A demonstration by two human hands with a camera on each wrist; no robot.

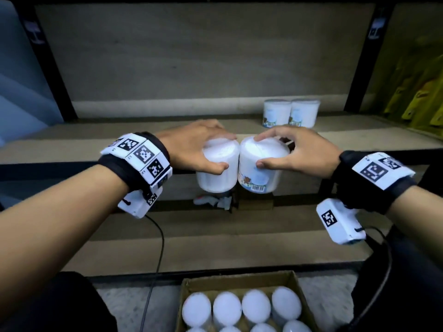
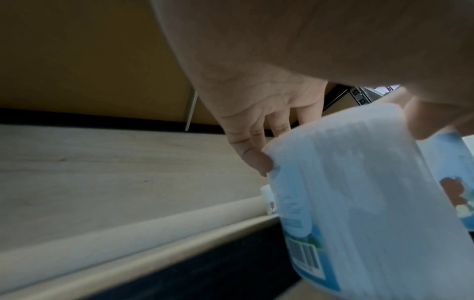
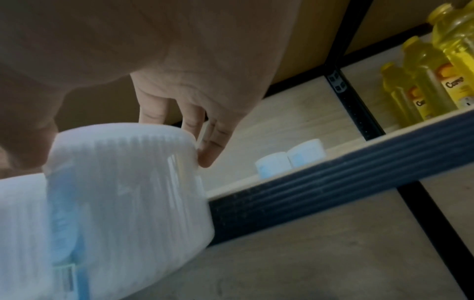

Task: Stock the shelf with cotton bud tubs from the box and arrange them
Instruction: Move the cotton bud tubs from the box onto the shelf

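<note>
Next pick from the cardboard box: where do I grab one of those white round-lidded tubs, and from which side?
Come from straight above. The white cotton bud tubs stand upright and packed close in the open brown cardboard box, so only the domed lids are free. Spread fingers and thumb round the lid rim, as the left hand and right hand do with theirs.

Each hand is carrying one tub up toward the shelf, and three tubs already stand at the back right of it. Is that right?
Not quite: the head view shows two tubs on the shelf, not three. The rest holds: the left hand holds one tub and the right hand another.
</note>
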